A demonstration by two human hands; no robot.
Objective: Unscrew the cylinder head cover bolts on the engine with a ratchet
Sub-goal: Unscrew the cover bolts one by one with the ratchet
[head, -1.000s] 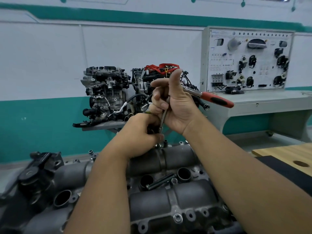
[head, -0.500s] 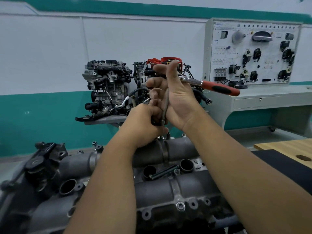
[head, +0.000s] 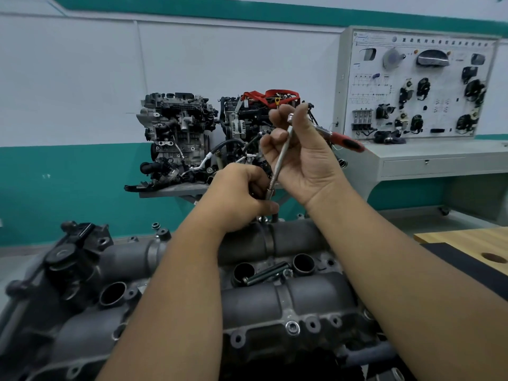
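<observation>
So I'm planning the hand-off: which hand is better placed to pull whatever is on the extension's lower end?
Left. The left hand already grips the lower end of the extension; the right hand holds the ratchet up top.

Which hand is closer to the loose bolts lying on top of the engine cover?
Left. The left hand grips the ratchet extension's lower end, above and slightly behind the loose bolts. The right hand holds the ratchet higher up, farther away.

— What do we see carrying things here?
— At far centre, a grey metal stand shelf (head: 165, 191) bears two dark display engines (head: 176, 136) side by side.
— And to the right?
— We see a pale wooden tabletop (head: 464, 240) with a black mat (head: 461, 266) lying on it.
</observation>
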